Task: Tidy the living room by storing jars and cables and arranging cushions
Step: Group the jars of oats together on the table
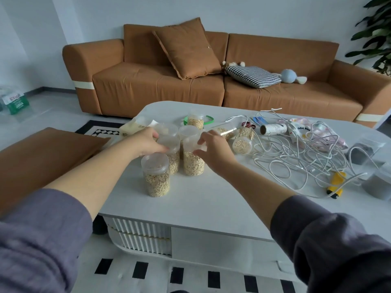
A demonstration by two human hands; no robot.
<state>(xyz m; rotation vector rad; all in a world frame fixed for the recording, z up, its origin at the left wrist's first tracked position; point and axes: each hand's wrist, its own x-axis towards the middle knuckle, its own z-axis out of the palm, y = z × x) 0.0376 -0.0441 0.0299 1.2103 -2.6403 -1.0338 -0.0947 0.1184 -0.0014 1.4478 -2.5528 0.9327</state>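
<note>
1. Plastic jars, clear with frosted lids and part-filled with pale oats, stand upright in a tight cluster (pixel 188 132) near the middle of the white oval coffee table (pixel 211 193), so their long axes are vertical. Three more oat jars lie on their sides (pixel 242 145) just to the right.
2. At the cluster's right edge, the right hand (pixel 213 152) has its fingers (pixel 202 139) and thumb curled round the lid of the tall right-edge jar (pixel 193 163), gripping it from the side.
3. From the left, the left hand (pixel 146 142) reaches in with its fingertips touching the lid of the middle jar (pixel 173 161). I cannot tell whether they clasp it.
4. Closest to the person is the front jar (pixel 155 176), just under the left wrist and untouched; the left hand is the nearer one to it.
5. The jars stand close together, so any lift probably has to go straight up along the jar's axis or a neighbour may tip.
6. Well to the right lies the tangle of white cables (pixel 296 157), on the right hand's side and not yet stored.
</note>
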